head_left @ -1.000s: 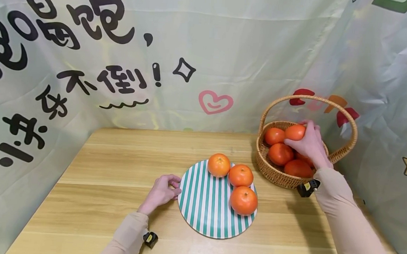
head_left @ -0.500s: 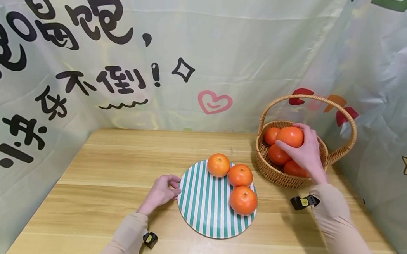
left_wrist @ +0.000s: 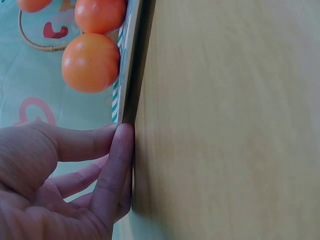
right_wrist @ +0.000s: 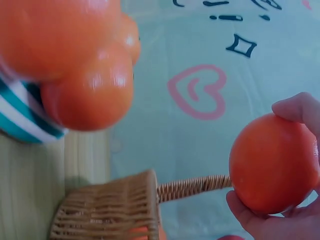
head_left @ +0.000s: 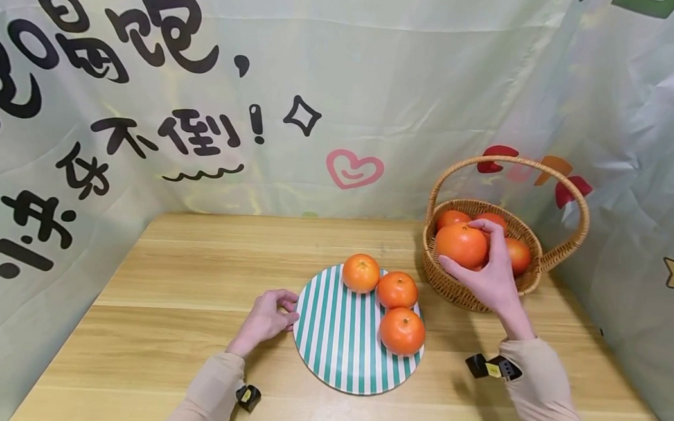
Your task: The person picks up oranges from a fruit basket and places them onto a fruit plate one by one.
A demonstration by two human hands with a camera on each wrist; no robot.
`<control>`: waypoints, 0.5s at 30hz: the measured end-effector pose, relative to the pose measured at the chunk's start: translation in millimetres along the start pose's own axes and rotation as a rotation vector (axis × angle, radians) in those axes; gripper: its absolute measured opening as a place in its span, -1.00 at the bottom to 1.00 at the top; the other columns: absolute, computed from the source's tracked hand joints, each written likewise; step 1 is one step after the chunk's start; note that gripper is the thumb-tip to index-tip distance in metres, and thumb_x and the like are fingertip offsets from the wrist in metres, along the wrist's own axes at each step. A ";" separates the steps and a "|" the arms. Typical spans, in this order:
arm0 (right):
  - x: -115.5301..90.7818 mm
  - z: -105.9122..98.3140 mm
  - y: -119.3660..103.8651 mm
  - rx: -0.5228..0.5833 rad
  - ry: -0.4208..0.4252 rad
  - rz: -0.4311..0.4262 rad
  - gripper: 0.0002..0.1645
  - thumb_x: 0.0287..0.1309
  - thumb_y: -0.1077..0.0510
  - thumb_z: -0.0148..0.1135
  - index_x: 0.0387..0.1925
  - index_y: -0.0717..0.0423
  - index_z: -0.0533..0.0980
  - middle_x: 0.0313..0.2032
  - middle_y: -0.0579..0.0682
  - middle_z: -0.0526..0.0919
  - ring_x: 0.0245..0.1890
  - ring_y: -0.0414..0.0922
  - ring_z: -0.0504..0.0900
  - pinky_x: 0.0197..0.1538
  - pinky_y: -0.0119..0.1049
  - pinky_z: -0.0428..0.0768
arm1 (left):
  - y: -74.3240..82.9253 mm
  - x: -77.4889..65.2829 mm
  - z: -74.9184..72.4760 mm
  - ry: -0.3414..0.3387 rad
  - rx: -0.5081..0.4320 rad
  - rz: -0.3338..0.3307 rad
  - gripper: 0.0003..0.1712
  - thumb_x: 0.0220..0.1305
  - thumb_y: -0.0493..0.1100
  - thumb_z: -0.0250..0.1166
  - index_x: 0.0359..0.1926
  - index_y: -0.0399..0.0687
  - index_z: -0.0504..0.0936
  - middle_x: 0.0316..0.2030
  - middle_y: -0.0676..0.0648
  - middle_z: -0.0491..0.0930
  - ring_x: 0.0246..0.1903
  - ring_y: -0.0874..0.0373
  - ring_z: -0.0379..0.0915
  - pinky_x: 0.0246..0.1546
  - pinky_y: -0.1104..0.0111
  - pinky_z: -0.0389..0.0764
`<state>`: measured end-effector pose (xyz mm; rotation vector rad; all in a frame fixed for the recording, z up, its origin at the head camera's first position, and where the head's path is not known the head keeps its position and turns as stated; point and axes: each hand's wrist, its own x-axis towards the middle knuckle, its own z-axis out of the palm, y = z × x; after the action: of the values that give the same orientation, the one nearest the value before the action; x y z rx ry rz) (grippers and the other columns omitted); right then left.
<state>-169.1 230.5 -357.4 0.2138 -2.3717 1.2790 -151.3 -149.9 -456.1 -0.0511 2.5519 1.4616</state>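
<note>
My right hand (head_left: 492, 271) grips a big glossy orange (head_left: 461, 245) between thumb and fingers, over the front left part of the wicker basket (head_left: 454, 288). In the right wrist view this orange (right_wrist: 272, 162) appears raised beside the basket. Several more oranges lie inside the basket, partly hidden by the hand. My left hand (head_left: 266, 319) pinches the left rim of a round green-and-white striped plate (head_left: 335, 339); the left wrist view shows thumb and fingertip on its edge (left_wrist: 129, 107). Three oranges rest on the plate's right side: one at the back (head_left: 361, 273), one middle (head_left: 398, 290), one front (head_left: 402, 332).
The basket's tall arched handle (head_left: 514, 160) stands upright over its opening. A wooden table (head_left: 182, 278) carries plate and basket. Printed cloth (head_left: 277, 52) hangs behind and at both sides.
My right hand has lifted an orange from the back of the basket and brought it forward and left, uncovering oranges behind it. The left hand and the plate have stayed put.
</note>
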 end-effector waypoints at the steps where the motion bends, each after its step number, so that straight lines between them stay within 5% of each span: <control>1: -2.4 1.0 -1.9 0.006 -0.003 -0.002 -0.08 -0.06 0.25 0.53 0.28 0.19 0.21 0.19 -0.02 0.33 0.02 -0.43 0.36 0.00 -0.56 0.39 | 0.0 0.0 0.2 -0.001 0.000 -0.001 -0.61 0.18 -0.47 0.35 0.06 -0.37 0.60 -0.22 -0.22 0.63 -0.49 0.18 0.57 -0.42 0.38 0.77; 9: -19.6 9.4 -13.1 0.115 -0.049 0.015 -0.09 0.00 0.30 0.48 0.27 0.18 0.11 0.10 -0.18 0.32 0.08 -0.38 0.37 0.01 -0.61 0.39 | 0.3 -0.4 0.5 0.003 -0.004 0.003 -0.62 0.17 -0.48 0.34 0.05 -0.37 0.60 -0.23 -0.22 0.63 -0.50 0.20 0.57 -0.43 0.38 0.77; 15: -31.0 18.5 -14.5 0.168 -0.101 -0.052 -0.10 -0.06 0.39 0.49 0.23 0.26 0.14 0.15 -0.24 0.28 0.06 -0.35 0.42 0.05 -0.67 0.41 | 1.0 -0.8 0.2 0.002 0.003 -0.003 -0.61 0.19 -0.47 0.34 0.06 -0.36 0.60 -0.22 -0.21 0.63 -0.49 0.19 0.57 -0.42 0.38 0.77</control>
<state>-142.2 204.9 -369.0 0.3968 -2.3246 1.4759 -150.7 -149.2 -455.1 -0.0558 2.5540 1.4575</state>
